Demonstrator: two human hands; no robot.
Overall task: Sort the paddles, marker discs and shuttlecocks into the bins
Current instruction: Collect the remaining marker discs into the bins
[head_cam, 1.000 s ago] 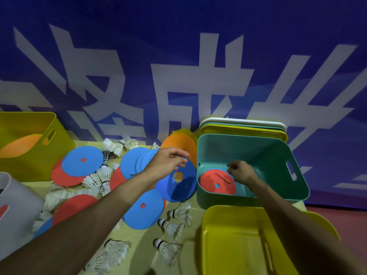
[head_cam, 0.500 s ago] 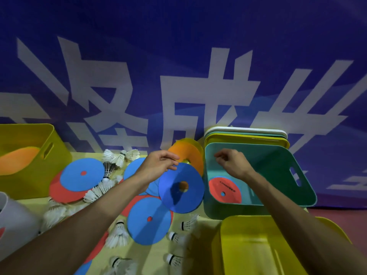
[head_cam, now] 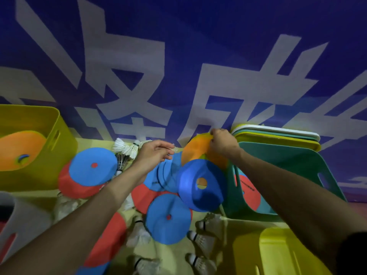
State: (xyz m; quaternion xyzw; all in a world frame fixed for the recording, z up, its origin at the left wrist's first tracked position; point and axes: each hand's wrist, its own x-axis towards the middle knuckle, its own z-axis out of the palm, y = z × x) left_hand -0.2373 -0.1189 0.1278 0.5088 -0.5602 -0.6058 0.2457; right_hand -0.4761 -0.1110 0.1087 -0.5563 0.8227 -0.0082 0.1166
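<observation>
Presently right hand (head_cam: 222, 143) pinches orange plastic marker disc (head_cam: 196, 150) at top rim; teal plastic bin (head_cam: 294, 163) just frame-right; left hand (head_cam: 153, 153) grip indeterminate.

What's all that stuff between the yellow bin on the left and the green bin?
Head view: blue discs, red discs, white shuttlecocks, an orange disc the right hand pinches, and the left hand.

a single wide-angle view, worn on the head, looks forward and down over the tabletop (head_cam: 89, 142) from close range, facing the blue banner (head_cam: 198, 26) that rises behind it. the left hand (head_cam: 153, 153) and right hand (head_cam: 222, 144) sit near mid-frame, arms entering from the bottom corners.
</observation>
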